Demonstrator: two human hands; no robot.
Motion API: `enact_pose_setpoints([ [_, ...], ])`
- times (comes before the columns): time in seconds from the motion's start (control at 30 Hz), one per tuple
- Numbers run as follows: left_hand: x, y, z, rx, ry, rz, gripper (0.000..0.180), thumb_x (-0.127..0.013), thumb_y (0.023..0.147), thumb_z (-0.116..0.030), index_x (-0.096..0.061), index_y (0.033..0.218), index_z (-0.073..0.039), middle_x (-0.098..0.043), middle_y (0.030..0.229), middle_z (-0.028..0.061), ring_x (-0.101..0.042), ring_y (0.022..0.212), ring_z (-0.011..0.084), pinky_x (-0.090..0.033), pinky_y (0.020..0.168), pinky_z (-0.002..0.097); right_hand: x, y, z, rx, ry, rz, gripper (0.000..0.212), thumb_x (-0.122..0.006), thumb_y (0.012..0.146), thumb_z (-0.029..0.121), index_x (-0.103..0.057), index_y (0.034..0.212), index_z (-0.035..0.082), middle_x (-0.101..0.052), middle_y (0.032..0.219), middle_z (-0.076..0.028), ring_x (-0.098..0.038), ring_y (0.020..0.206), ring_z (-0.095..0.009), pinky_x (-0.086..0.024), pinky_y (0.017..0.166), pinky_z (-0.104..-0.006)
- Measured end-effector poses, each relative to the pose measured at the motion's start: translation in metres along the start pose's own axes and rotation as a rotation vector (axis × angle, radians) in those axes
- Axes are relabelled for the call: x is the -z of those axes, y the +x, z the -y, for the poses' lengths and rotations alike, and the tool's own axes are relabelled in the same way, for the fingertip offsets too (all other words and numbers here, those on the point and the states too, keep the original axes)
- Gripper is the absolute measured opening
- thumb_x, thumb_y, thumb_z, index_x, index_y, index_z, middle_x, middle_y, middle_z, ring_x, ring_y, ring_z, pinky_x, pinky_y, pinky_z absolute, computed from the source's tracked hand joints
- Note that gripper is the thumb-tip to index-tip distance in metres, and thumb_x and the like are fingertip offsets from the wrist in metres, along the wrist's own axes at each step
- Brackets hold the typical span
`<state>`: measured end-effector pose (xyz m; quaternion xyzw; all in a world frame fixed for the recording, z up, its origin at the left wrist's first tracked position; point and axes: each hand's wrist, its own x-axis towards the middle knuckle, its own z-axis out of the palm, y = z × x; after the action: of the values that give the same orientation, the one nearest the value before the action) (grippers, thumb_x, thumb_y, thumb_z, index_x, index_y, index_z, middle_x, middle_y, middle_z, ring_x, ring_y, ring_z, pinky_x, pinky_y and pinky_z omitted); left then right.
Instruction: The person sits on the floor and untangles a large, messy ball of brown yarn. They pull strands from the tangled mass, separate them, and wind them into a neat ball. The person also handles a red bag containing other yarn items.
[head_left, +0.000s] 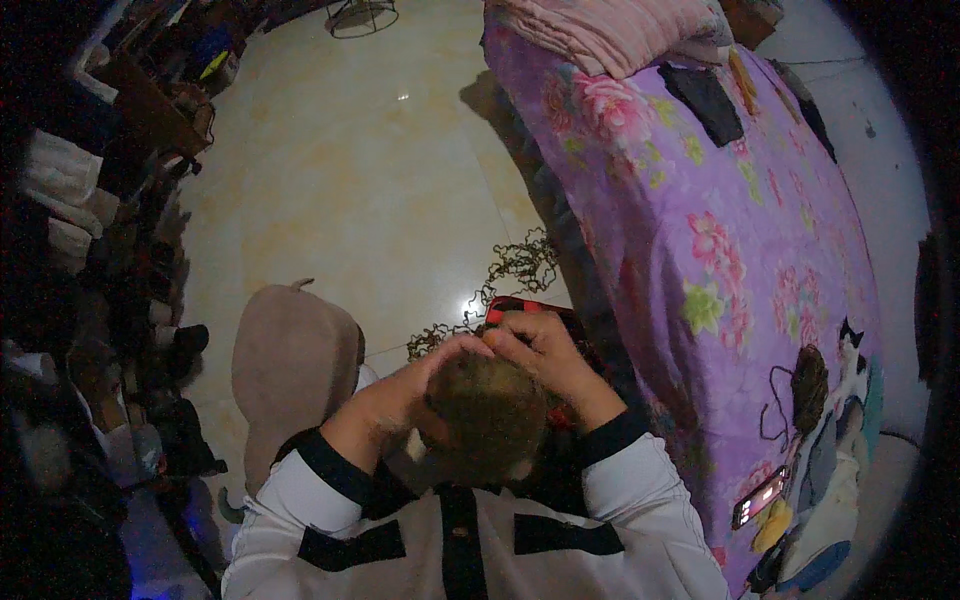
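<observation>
A round olive-brown ball of yarn [485, 420] sits in front of my chest. My left hand [425, 385] curves around its left side and top, with the fingertips reaching toward the right hand. At the top of the ball, my right hand [548, 355] is closed in a pinch, thumb and fingers pressed together beside the left fingertips. Crinkled loose yarn [522, 262] of a similar dark colour lies tangled on the floor beyond my hands and trails up to them. The thin strand between my fingertips is too small to make out. Partly hidden behind my right hand is a red and black thing [520, 306].
A bed with a purple flowered sheet [650, 220] runs along the right, bearing a folded pink blanket [620, 35], a dark cloth [703, 103], a brown yarn bundle [808, 385] and a phone [760, 497]. A taupe padded thing [295, 360] stands left. Clutter lines the far left.
</observation>
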<state>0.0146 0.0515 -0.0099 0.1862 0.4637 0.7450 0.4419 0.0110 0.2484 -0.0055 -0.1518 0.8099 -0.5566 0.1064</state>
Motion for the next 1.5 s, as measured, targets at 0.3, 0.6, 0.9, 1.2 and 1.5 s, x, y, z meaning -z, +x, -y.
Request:
enact_pose_setpoints([
  [0.3,0.008,-0.006,-0.020,-0.193,-0.510,-0.410,0.079,-0.075,0.052,-0.014,-0.030,0.116,-0.009,-0.042,0.110,0.0053,-0.042,0.105,0.0184,-0.037,0.087,0.0318,-0.027,-0.026,0.008,0.085,-0.445,0.379,0.013,-0.053,0.072,0.010,-0.056,0.082,0.004,-0.057,0.076,-0.014,-0.056,0.073,-0.032,-0.044,0.062,-0.0371],
  [0.6,0.008,0.000,0.002,0.103,0.251,0.010,0.079,-0.075,0.047,-0.002,-0.032,0.112,-0.010,-0.042,0.108,0.0058,-0.040,0.101,0.0159,-0.033,0.088,0.0302,0.032,-0.015,0.046,0.103,0.193,0.140,0.012,-0.053,0.078,0.012,-0.054,0.073,0.001,-0.053,0.068,-0.007,-0.051,0.061,-0.014,-0.040,0.055,-0.0250],
  [0.9,0.009,0.001,0.002,-0.056,-0.053,-0.211,0.091,-0.078,0.043,-0.008,-0.027,0.119,-0.011,-0.037,0.115,0.0044,-0.036,0.110,0.0175,-0.029,0.093,0.0310,-0.019,-0.013,-0.024,-0.161,-0.022,-0.057,0.017,-0.057,0.072,0.019,-0.056,0.081,0.004,-0.057,0.075,-0.015,-0.056,0.071,-0.028,-0.044,0.063,-0.0336],
  [1.2,0.003,-0.004,-0.018,-0.146,-0.404,-0.421,0.085,-0.081,0.047,-0.017,-0.033,0.116,-0.009,-0.044,0.109,0.0061,-0.041,0.106,0.0193,-0.033,0.092,0.0328,-0.031,-0.034,0.005,0.014,-0.285,0.390,0.020,-0.058,0.072,0.016,-0.058,0.089,0.008,-0.059,0.084,-0.013,-0.057,0.076,-0.026,-0.044,0.065,-0.0305],
  [1.5,0.004,-0.005,0.006,0.061,0.234,0.050,0.076,-0.074,0.049,-0.003,-0.034,0.114,-0.009,-0.041,0.111,0.0037,-0.038,0.106,0.0159,-0.030,0.091,0.0298,0.021,-0.010,0.038,0.016,0.104,0.177,0.013,-0.057,0.076,0.013,-0.052,0.071,0.002,-0.048,0.060,-0.003,-0.045,0.058,-0.007,-0.036,0.050,-0.0220],
])
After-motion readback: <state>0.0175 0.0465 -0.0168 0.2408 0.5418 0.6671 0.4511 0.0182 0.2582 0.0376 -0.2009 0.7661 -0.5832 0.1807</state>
